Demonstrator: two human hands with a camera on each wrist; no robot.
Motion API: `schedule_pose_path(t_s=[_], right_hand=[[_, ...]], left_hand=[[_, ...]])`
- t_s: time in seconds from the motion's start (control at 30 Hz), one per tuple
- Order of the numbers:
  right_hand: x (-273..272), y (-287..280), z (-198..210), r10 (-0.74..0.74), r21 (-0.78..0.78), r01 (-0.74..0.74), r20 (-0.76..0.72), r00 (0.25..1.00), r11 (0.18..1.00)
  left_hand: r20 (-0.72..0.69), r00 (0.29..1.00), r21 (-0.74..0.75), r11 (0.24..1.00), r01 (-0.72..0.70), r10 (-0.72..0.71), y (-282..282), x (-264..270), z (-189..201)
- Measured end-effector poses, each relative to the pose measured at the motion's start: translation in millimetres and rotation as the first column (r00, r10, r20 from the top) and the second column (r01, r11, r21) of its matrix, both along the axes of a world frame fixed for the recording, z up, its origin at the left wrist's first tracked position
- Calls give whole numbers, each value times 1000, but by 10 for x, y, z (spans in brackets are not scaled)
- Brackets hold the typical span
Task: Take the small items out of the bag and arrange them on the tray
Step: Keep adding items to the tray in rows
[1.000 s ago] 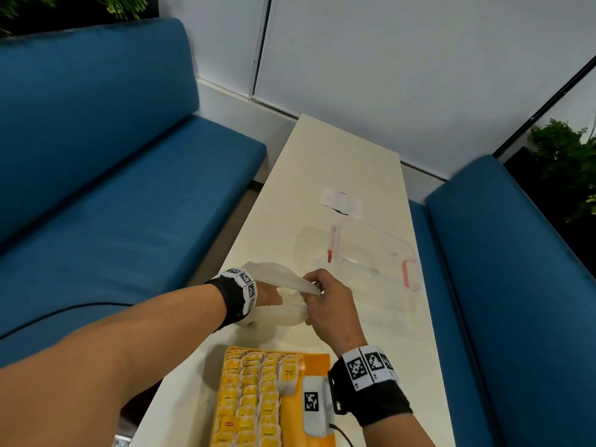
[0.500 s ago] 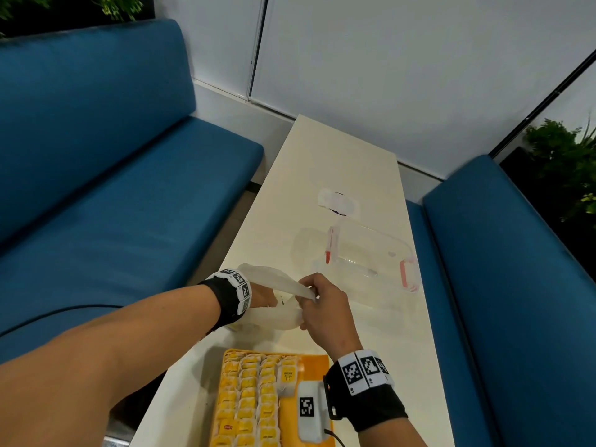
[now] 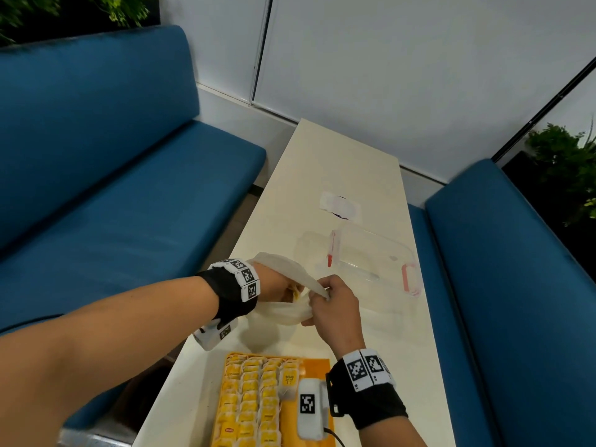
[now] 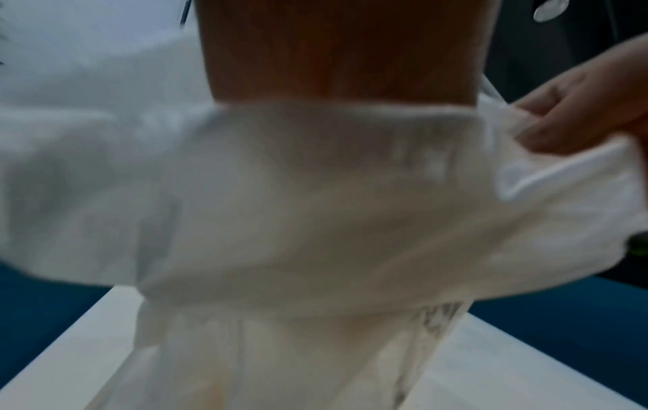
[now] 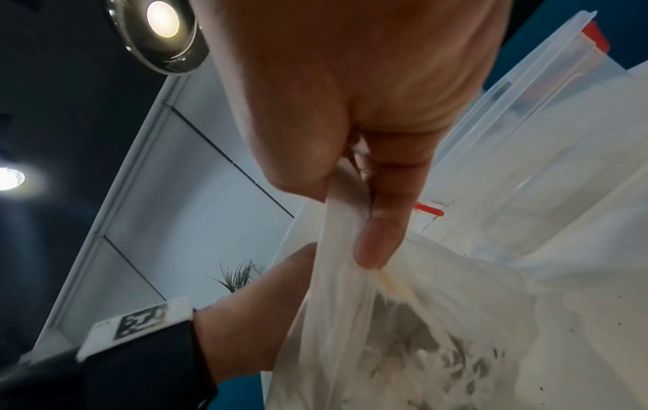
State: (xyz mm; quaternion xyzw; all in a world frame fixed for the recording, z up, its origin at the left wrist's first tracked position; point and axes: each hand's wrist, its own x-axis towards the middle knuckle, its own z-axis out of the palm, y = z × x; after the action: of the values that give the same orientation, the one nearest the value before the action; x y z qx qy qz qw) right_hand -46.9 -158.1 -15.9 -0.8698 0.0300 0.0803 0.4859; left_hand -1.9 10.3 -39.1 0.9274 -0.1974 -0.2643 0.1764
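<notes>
the translucent white bag [image 3: 292,312] sits on the pale surface [image 3: 342,162], between the person's two hands and just beyond the yellow tray [image 3: 317,366]. the right hand [image 3: 335,304] pinches the bag's rim, thumb and curled fingers [image 5: 382,238] pressed together on a bunched strip of plastic, so the bag hangs below and to the left of that grip. the left hand [image 3: 274,283] is pushed into the bag's mouth; the plastic wraps around it past the wrist in the left wrist view, and its fingers are hidden inside, so whether its grip is spread or closed on anything cannot be told. rows of small yellow packets [image 3: 250,398] lie on the tray. a clear plastic container [image 3: 380,253] with red clips stands just beyond the right hand.
</notes>
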Motion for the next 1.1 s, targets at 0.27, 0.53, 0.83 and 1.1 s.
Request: schedule_pose_path(t_s=[0.27, 0.53, 0.83, 1.1], right_hand=[[122, -50, -28, -155, 77, 158, -44, 987, 984], [70, -51, -93, -152, 88, 158, -77, 985, 983], [-55, -172, -68, -25, 121, 40, -131, 991, 992], [-431, -186, 183, 99, -159, -58, 270, 958, 986]], left_hand=[[374, 925, -55, 994, 95, -67, 77, -65, 206], [-76, 761, -845, 363, -392, 644, 347, -279, 87], [-657, 652, -754, -303, -583, 379, 235, -799, 132], [-796, 546, -598, -472, -647, 260, 204, -1125, -14]])
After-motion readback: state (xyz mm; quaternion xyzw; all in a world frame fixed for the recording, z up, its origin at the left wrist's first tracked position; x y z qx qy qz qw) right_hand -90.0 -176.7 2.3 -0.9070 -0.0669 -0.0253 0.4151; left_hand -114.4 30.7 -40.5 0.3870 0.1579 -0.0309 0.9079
